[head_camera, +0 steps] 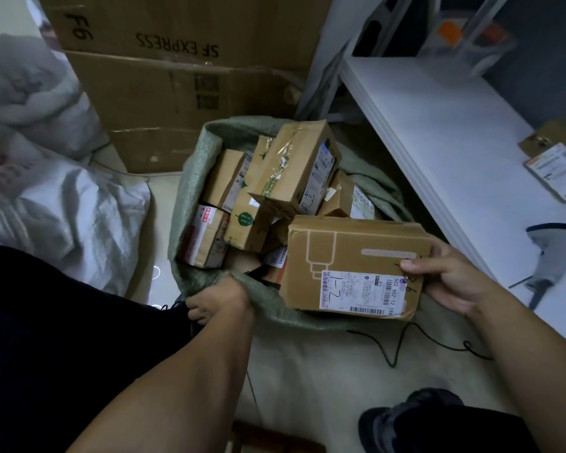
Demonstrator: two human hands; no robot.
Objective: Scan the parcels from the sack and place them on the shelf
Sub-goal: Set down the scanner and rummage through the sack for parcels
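Note:
A green woven sack (193,165) stands open on the floor, filled with several cardboard parcels (294,168). My right hand (451,279) grips the right end of a brown cardboard parcel (350,250) with a white shipping label marked "1-2", held over the sack's near right rim. My left hand (223,299) is closed on the sack's near rim, fingers bunched in the fabric. A white shelf board (438,132) runs along the right, with a labelled parcel (556,165) lying on it. A grey handheld scanner (553,253) rests on the shelf near my right hand.
Large SF Express cartons (177,76) stand stacked behind the sack. White plastic sacks (62,207) lie at the left. A black cable (406,341) trails over the floor below the parcel. My shoe (406,416) shows at the bottom right.

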